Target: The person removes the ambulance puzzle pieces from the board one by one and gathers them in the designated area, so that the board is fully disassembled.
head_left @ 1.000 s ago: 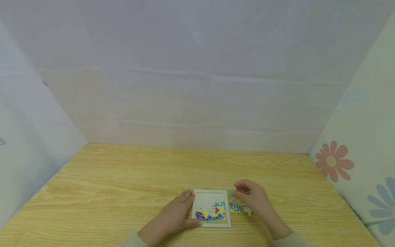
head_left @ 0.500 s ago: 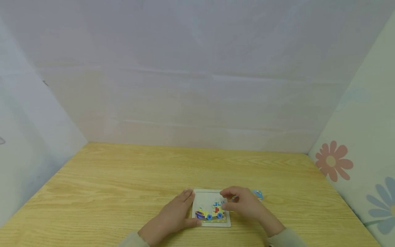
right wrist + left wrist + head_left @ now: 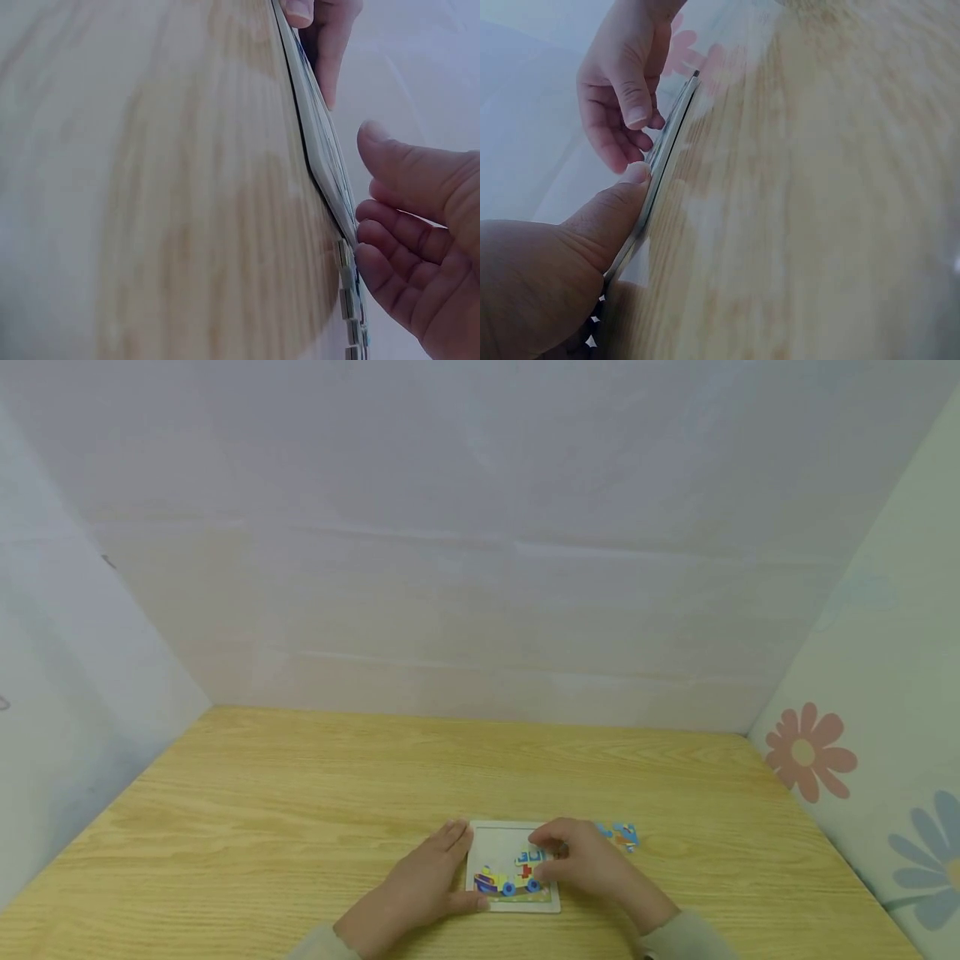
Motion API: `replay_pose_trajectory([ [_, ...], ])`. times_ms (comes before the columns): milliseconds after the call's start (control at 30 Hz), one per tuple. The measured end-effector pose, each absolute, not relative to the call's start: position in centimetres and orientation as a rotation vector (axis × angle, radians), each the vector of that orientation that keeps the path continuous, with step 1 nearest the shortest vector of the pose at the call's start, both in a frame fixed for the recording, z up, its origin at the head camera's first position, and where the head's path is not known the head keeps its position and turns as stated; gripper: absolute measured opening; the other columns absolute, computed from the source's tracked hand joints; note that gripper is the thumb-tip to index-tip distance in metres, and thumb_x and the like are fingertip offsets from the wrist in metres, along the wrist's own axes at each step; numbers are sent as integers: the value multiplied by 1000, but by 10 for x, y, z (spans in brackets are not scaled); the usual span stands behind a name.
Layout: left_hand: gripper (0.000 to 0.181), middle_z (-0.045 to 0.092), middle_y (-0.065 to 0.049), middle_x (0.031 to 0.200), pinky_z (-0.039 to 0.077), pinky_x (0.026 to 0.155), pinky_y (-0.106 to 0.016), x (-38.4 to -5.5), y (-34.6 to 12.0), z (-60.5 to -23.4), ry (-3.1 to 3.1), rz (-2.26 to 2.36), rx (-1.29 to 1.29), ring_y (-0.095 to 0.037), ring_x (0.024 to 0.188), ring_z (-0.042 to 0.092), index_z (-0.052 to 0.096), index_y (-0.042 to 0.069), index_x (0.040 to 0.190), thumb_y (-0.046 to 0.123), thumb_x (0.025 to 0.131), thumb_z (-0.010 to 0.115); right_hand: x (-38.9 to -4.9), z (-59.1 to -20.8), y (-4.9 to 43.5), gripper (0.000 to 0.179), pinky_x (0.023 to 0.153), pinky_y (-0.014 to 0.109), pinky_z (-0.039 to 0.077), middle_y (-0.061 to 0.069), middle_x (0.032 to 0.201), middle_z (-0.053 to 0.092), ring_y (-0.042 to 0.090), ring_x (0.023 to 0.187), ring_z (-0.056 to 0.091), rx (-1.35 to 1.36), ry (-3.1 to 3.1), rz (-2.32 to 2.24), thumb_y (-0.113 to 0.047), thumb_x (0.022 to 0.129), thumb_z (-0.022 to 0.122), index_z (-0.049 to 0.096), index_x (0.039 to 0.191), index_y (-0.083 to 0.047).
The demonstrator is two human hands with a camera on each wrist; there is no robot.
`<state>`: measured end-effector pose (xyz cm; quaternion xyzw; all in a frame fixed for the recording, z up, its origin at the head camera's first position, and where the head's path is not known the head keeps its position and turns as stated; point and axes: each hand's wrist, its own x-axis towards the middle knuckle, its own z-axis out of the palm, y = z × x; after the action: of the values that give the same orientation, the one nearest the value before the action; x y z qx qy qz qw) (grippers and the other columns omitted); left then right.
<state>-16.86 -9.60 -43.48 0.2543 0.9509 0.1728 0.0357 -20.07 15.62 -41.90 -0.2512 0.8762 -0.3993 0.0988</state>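
A pale jigsaw tray [image 3: 495,835] lies on the table. Its lower part carries assembled jigsaw pieces [image 3: 510,883] with a yellow vehicle and blue wheels; the upper part shows bare board. My left hand [image 3: 420,881] rests along the tray's left side, fingers straight at the upper corner and thumb [image 3: 615,217] on the lower edge. My right hand [image 3: 588,864] hovers over the tray's right edge. In the right wrist view, its thumb [image 3: 412,165] stands apart from the loosely bent fingers, with nothing seen between them. The hand hides part of the tray's right side.
Several loose jigsaw pieces [image 3: 621,837], blue and orange, lie right of the tray, partly behind the right hand. A wood-grain table [image 3: 337,777] extends around the tray. Pale walls stand behind and at both sides, the right one with a printed red flower [image 3: 804,752].
My right hand has moved left from the loose pieces to over the tray's right edge, uncovering blue pieces behind it and hiding others. The left hand and tray have stayed in place.
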Motion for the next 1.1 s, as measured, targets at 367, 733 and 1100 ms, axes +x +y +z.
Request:
replay_pose_trajectory([
  [367, 92, 33, -20, 146, 32, 107, -48, -168, -95, -433, 2925, 521, 792, -36, 134, 31, 38, -6, 137, 62, 78, 58, -201, -419, 145, 32, 66, 23, 45, -2, 90, 61, 13, 78, 50, -690, 2665, -1026, -17, 72, 78, 68, 101, -6],
  [733, 92, 33, -21, 146, 31, 107, -49, -168, -97, -434, 2922, 549, 794, -36, 134, 31, 38, -7, 137, 61, 78, 60, -208, -410, 133, 28, 68, 31, 48, -2, 83, 59, 14, 77, 51, -625, 2646, -922, -8, 65, 82, 63, 85, -8],
  [1100, 93, 33, -22, 145, 31, 107, -49, -169, -98, -436, 2921, 552, 809, -37, 134, 31, 39, -7, 136, 62, 78, 59, -214, -409, 131, 28, 66, 29, 45, -4, 79, 56, 13, 75, 49, -661, 2636, -833, -9, 64, 83, 63, 83, -10],
])
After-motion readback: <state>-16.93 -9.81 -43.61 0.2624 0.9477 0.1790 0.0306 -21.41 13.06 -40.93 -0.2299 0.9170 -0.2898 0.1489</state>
